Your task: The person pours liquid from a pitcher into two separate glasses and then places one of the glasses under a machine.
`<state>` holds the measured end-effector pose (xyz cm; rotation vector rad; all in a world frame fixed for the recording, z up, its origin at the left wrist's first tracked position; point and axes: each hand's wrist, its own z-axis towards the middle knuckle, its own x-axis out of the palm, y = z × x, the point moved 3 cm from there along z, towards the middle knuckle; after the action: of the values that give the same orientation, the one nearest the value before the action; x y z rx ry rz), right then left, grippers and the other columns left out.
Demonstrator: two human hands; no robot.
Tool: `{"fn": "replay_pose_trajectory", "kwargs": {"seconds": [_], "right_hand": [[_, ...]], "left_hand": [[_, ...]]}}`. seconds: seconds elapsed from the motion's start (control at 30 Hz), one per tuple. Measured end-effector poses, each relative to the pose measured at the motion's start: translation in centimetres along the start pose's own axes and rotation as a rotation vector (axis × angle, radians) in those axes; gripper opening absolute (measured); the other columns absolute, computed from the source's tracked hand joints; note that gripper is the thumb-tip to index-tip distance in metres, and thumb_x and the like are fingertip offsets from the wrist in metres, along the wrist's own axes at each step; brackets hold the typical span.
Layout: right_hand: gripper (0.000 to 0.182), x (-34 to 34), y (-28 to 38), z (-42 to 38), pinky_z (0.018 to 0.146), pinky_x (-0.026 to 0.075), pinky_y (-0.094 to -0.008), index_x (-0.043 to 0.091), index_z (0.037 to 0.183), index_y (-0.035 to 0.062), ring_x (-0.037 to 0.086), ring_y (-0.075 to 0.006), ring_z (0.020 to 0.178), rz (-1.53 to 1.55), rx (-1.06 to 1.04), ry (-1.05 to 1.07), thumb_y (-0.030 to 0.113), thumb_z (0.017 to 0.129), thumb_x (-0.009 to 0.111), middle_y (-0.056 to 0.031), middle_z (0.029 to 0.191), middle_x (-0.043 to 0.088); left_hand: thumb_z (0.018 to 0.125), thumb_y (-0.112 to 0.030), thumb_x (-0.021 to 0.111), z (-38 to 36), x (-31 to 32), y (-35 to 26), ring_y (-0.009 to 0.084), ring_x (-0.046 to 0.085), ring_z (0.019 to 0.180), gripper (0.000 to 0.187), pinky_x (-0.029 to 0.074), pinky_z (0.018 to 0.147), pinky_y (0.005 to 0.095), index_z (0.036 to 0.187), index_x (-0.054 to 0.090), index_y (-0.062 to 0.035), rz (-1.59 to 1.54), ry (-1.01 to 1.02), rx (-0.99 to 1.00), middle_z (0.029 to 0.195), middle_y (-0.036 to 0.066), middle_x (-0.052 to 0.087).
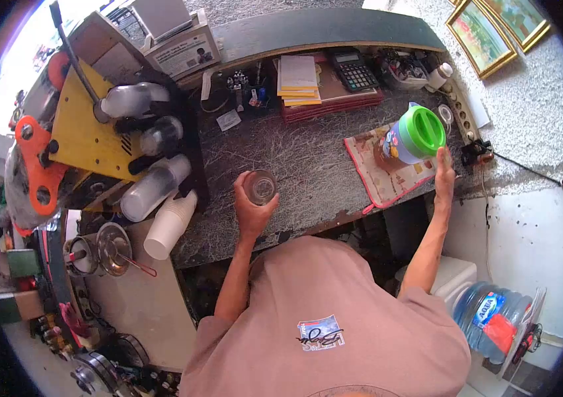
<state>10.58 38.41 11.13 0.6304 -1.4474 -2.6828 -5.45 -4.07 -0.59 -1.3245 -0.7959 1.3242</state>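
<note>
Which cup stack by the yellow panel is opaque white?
The lowest stack in view; the stacks above it look translucent.

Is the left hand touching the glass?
Touching: the head view shows the left hand with thumb and fingers curled around the glass.

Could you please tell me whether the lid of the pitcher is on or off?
On: the green lid covers the top of the pitcher, which the right hand holds at its side.
</note>
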Motion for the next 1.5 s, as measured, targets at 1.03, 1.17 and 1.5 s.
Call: {"fn": "replay_pose_trajectory", "kwargs": {"seconds": [1.03, 1.17, 1.5], "right_hand": [[0.043, 6.0, 12.9, -6.9, 0.048, 0.026, -0.026, 0.063, 0.061, 0.0077, 0.041, -0.0023, 0.053, 0.232, 0.18, 0.937, 0.037, 0.088, 0.08, 0.0079, 0.057, 0.049], [0.041, 7.5, 15.4, -8.0, 0.05, 0.037, -0.0261, 0.073, 0.074, 0.0001, 0.051, -0.005, 0.055, 0.089, 0.163, 1.024, 0.038, 0.087, 0.081, 0.0041, 0.062, 0.06], [0.047, 10.6, 16.5, -8.9, 0.056, 0.056, -0.0303, 0.077, 0.081, -0.0046, 0.073, -0.0169, 0.064, -0.088, 0.073, 1.199, 0.042, 0.087, 0.08, -0.0118, 0.069, 0.074]], "left_hand": [[0.079, -0.022, 0.083, -5.0, 0.4, -11.4, 0.0461, 0.027, 0.15, 0.106, 0.033, 0.12, 0.0534, 0.161, 0.018, -0.0056, 0.202, 0.289, 0.552, 0.162, 0.029, 0.021], [0.079, -0.026, 0.085, -6.2, 0.3, -9.1, 0.0475, 0.022, 0.152, 0.111, 0.031, 0.12, 0.0555, 0.162, 0.014, -0.0063, 0.109, 0.274, 0.42, 0.165, 0.029, 0.011], [0.079, -0.026, 0.084, -7.2, -1.1, -6.5, 0.0456, 0.037, 0.139, 0.104, 0.037, 0.115, 0.0553, 0.159, 0.021, -0.0047, 0.192, 0.251, 0.339, 0.148, 0.026, 0.032]]}}
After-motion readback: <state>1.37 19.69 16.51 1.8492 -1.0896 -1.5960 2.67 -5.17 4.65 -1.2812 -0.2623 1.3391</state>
